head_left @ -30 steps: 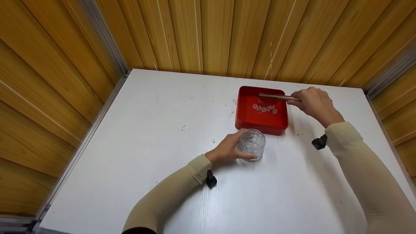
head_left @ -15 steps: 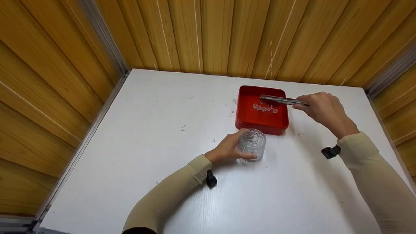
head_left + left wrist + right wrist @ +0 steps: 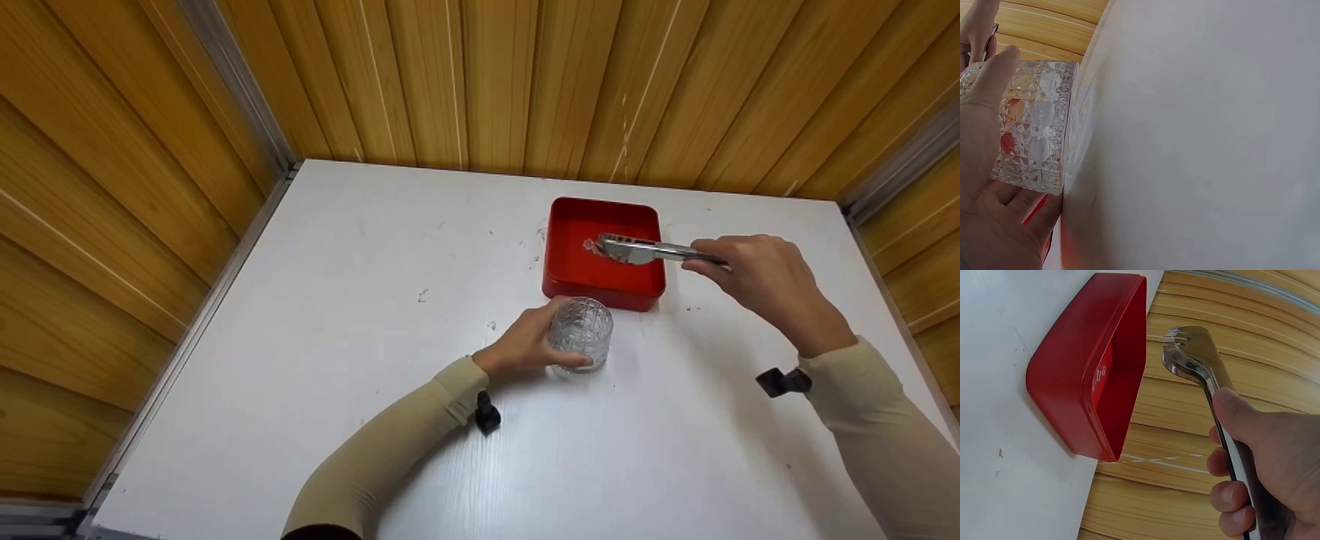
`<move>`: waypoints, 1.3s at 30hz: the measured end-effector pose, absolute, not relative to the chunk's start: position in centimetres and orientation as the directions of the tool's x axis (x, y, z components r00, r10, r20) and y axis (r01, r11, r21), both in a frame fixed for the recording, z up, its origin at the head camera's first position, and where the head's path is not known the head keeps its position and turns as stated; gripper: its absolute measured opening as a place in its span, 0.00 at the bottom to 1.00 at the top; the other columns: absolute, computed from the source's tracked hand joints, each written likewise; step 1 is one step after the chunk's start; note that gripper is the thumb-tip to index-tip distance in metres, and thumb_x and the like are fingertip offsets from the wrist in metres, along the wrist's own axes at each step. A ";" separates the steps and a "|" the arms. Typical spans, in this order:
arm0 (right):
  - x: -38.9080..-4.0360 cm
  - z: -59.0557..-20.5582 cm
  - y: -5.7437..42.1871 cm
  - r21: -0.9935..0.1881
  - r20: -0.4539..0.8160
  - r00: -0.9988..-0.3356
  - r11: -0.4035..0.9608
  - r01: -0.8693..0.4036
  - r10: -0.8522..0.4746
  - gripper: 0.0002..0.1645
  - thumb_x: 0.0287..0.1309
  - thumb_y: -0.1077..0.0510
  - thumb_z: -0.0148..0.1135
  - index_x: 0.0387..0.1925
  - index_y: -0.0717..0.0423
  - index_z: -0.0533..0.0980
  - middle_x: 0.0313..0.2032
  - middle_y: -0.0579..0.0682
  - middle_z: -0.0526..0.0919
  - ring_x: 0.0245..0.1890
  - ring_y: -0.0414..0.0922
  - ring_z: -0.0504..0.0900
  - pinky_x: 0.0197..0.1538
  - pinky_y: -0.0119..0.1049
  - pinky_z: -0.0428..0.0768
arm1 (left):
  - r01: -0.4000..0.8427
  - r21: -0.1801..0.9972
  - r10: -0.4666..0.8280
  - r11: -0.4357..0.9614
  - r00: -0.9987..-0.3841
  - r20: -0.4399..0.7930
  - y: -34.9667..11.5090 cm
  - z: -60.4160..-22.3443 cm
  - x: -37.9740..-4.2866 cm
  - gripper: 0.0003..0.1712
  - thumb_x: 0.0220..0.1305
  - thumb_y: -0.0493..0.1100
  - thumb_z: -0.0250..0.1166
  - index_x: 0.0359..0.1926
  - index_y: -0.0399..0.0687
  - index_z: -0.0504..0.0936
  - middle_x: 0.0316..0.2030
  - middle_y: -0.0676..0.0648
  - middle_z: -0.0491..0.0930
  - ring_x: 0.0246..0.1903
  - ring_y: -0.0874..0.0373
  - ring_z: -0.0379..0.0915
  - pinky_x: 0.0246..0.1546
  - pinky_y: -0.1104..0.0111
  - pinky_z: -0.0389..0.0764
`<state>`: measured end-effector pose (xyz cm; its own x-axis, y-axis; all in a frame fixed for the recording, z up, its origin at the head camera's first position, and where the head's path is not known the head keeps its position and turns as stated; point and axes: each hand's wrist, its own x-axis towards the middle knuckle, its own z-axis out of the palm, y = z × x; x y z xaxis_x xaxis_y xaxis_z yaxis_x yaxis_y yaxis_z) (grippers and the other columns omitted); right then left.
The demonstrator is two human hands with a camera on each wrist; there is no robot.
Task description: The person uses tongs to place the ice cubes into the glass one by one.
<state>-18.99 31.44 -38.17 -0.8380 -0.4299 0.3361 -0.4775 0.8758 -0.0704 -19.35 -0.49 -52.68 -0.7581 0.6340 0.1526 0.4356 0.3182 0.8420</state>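
Observation:
My left hand (image 3: 523, 346) grips a clear cut-glass tumbler (image 3: 583, 334) standing upright on the table. In the left wrist view, the thumb lies along one side of the patterned tumbler (image 3: 1039, 126) and the fingers support the other. My right hand (image 3: 776, 289) holds metal tongs (image 3: 651, 250) by their handles. The tongs' heads hang over a square red box (image 3: 600, 294), apart from its floor in the right wrist view, with nothing visible between them. Small clear pieces like ice cubes (image 3: 589, 245) lie in the box, mostly hidden behind the tongs in the head view.
The white table (image 3: 360, 300) carries the box just beyond the tumbler. Wood-patterned panels (image 3: 495, 90) rise behind its far edge and on both sides. Small dark marks (image 3: 423, 295) dot the surface left of the box.
My right hand has moved right and nearer the camera. The tongs' heads have shifted nearer and turned, now covering most of the clear pieces. The left hand and tumbler have stayed still.

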 end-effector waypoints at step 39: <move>-12.6 -39.0 29.5 -0.020 0.429 -0.682 0.749 -0.662 -0.592 0.35 0.70 0.30 0.41 0.43 0.48 0.85 0.25 0.42 0.85 0.17 0.33 0.65 0.18 0.27 0.65 | 0.481 0.827 0.652 0.291 -0.732 0.197 -0.8 -52.7 -19.4 0.49 0.53 0.56 0.81 0.71 0.57 0.67 0.57 0.53 0.81 0.53 0.64 0.76 0.56 0.71 0.76</move>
